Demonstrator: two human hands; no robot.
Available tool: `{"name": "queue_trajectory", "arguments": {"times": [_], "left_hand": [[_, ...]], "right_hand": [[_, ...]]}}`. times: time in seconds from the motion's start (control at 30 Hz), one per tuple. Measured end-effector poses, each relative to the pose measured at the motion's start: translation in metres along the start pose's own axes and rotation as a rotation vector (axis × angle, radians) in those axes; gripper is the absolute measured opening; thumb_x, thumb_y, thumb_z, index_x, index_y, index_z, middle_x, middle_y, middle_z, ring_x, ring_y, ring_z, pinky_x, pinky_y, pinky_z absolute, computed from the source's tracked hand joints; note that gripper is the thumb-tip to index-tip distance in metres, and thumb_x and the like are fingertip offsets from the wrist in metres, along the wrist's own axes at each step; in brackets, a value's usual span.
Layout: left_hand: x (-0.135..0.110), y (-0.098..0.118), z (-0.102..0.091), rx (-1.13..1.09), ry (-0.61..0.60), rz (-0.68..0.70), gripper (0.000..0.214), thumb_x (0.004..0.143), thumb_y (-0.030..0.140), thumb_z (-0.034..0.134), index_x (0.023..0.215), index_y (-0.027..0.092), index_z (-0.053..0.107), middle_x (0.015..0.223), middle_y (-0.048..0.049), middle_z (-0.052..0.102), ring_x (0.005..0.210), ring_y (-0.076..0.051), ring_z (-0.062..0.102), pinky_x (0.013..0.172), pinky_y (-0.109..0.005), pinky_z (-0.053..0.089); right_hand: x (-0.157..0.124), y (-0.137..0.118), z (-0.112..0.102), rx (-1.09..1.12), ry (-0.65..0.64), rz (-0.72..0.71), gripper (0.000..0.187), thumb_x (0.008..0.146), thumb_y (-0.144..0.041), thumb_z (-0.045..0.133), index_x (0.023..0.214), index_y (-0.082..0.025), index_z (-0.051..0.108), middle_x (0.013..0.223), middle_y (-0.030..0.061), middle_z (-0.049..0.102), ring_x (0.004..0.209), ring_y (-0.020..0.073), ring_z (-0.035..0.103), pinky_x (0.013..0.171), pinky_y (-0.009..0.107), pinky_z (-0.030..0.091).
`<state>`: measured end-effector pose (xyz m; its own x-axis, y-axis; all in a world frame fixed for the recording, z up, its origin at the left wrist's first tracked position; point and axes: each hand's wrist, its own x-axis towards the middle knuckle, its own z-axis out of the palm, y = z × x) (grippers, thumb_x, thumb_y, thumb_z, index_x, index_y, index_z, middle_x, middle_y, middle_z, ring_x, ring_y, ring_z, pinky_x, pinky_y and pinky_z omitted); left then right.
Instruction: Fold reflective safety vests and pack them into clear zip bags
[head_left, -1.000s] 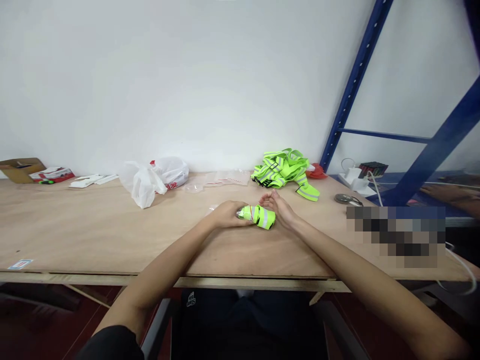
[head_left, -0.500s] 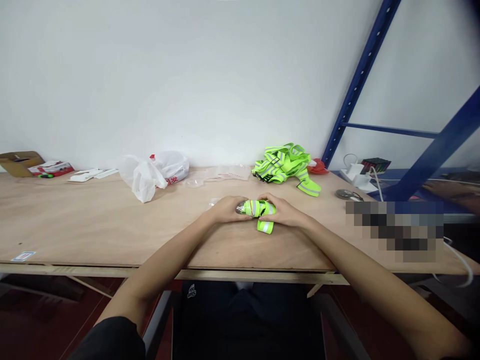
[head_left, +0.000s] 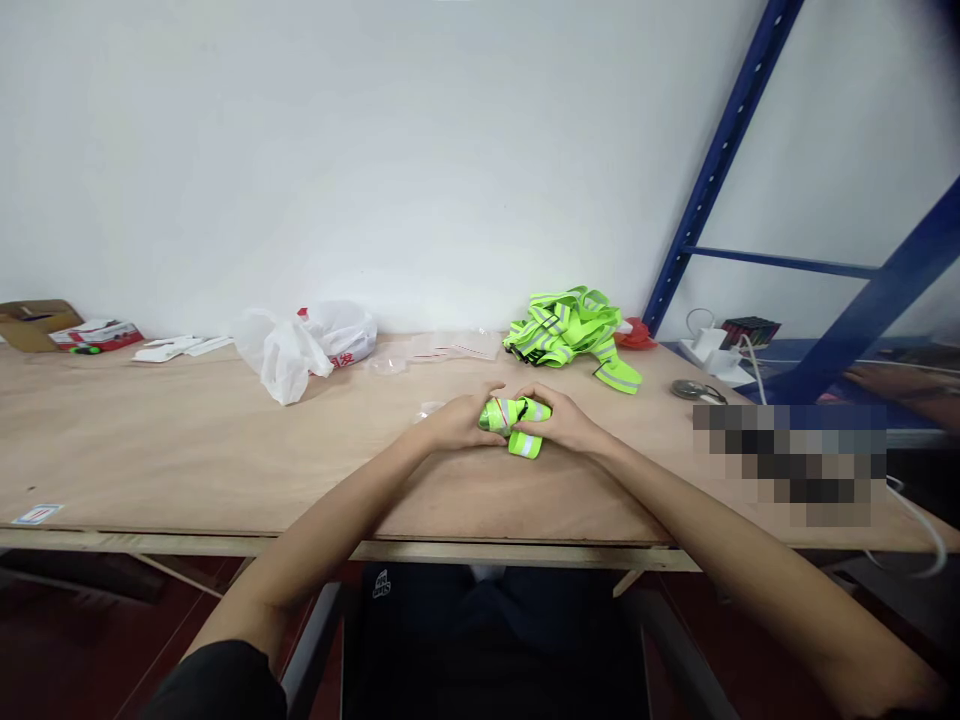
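Note:
A rolled neon-yellow band with grey reflective stripes [head_left: 517, 420] lies on the plywood table [head_left: 187, 450] in front of me. My left hand [head_left: 454, 425] grips its left end with curled fingers. My right hand [head_left: 562, 422] is closed over its right end. A short tail of the band hangs out below between the two hands. Both forearms rest over the table's front edge.
A heap of the same neon bands [head_left: 570, 332] lies at the back right. White plastic bags [head_left: 307, 345] and clear sleeves [head_left: 442, 350] sit by the wall. A cardboard box [head_left: 34, 322] is far left. A blue rack [head_left: 720, 170], a charger [head_left: 712, 350] and a round metal piece [head_left: 686, 390] stand right.
My right hand came from open beside the roll to closed on its right end. The band's loose tail got shorter and the two hands drew closer together.

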<state>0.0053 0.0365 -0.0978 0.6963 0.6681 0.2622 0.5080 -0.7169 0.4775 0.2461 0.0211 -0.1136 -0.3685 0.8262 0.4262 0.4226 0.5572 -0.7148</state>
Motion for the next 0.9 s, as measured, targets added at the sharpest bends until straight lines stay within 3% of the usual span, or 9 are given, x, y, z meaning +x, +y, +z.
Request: {"name": "queue_trajectory", "arguments": {"times": [0.1, 0.2, 0.33, 0.4, 0.47, 0.67, 0.8, 0.9], "left_hand": [[0.001, 0.004, -0.009, -0.083, 0.081, -0.056, 0.069, 0.072, 0.053, 0.080, 0.125, 0.014, 0.057, 0.103, -0.0090, 0.071, 0.090, -0.027, 0.066, 0.078, -0.034, 0.049], [0.002, 0.005, -0.015, -0.250, 0.171, -0.024, 0.049, 0.072, 0.050, 0.081, 0.105, 0.017, 0.069, 0.101, -0.0057, 0.073, 0.095, -0.025, 0.065, 0.086, -0.032, 0.048], [0.003, 0.004, -0.017, -0.468, 0.276, -0.105, 0.052, 0.065, 0.045, 0.086, 0.103, 0.014, 0.072, 0.102, -0.0070, 0.073, 0.097, -0.024, 0.066, 0.086, -0.032, 0.049], [0.003, 0.005, -0.019, -0.554, 0.246, -0.134, 0.051, 0.063, 0.045, 0.087, 0.100, 0.012, 0.073, 0.097, -0.0077, 0.074, 0.091, -0.024, 0.067, 0.080, -0.032, 0.051], [0.001, 0.009, -0.023, -0.626, 0.140, -0.115, 0.049, 0.067, 0.045, 0.085, 0.101, 0.011, 0.075, 0.097, -0.0079, 0.075, 0.089, -0.024, 0.067, 0.078, -0.031, 0.052], [-0.005, 0.022, -0.029, -0.593, -0.159, -0.032, 0.045, 0.080, 0.043, 0.075, 0.115, 0.015, 0.074, 0.110, -0.0052, 0.075, 0.099, -0.025, 0.067, 0.086, -0.030, 0.052], [-0.002, 0.025, -0.023, -0.415, -0.097, -0.026, 0.055, 0.073, 0.041, 0.081, 0.121, 0.016, 0.070, 0.111, -0.0044, 0.074, 0.101, -0.025, 0.066, 0.088, -0.030, 0.050], [0.001, 0.024, -0.019, -0.395, -0.052, -0.065, 0.050, 0.075, 0.041, 0.078, 0.116, 0.014, 0.071, 0.104, -0.0046, 0.075, 0.095, -0.025, 0.068, 0.084, -0.029, 0.051]], "right_hand": [[0.003, -0.009, 0.000, 0.072, 0.071, 0.037, 0.039, 0.070, -0.044, 0.079, 0.098, -0.019, 0.067, 0.093, 0.0027, 0.068, 0.084, 0.0219, 0.062, 0.075, 0.032, 0.050], [0.007, -0.016, 0.002, 0.131, 0.128, 0.039, 0.039, 0.070, -0.048, 0.078, 0.095, -0.018, 0.068, 0.089, 0.0031, 0.069, 0.081, 0.0221, 0.062, 0.072, 0.032, 0.051], [0.010, -0.016, 0.004, 0.177, 0.135, 0.031, 0.043, 0.070, -0.047, 0.079, 0.099, -0.018, 0.067, 0.091, 0.0034, 0.070, 0.080, 0.0217, 0.063, 0.070, 0.032, 0.052], [0.010, -0.015, 0.004, 0.169, 0.117, 0.029, 0.044, 0.070, -0.048, 0.079, 0.100, -0.018, 0.066, 0.092, 0.0035, 0.070, 0.081, 0.0215, 0.063, 0.071, 0.032, 0.052], [0.008, -0.014, 0.004, 0.146, 0.089, 0.016, 0.044, 0.073, -0.048, 0.078, 0.102, -0.019, 0.063, 0.093, 0.0033, 0.069, 0.082, 0.0212, 0.063, 0.072, 0.032, 0.052], [0.002, -0.012, 0.007, 0.046, -0.055, -0.014, 0.038, 0.081, -0.044, 0.072, 0.108, -0.022, 0.057, 0.093, 0.0006, 0.064, 0.084, 0.0195, 0.060, 0.074, 0.030, 0.050], [0.005, -0.010, 0.007, 0.044, 0.054, -0.018, 0.042, 0.074, -0.043, 0.078, 0.104, -0.023, 0.055, 0.094, 0.0001, 0.062, 0.084, 0.0194, 0.058, 0.074, 0.030, 0.050], [0.009, -0.010, 0.004, 0.087, 0.154, -0.037, 0.047, 0.071, -0.046, 0.080, 0.105, -0.023, 0.056, 0.101, 0.0028, 0.063, 0.092, 0.0221, 0.061, 0.081, 0.034, 0.052]]}}
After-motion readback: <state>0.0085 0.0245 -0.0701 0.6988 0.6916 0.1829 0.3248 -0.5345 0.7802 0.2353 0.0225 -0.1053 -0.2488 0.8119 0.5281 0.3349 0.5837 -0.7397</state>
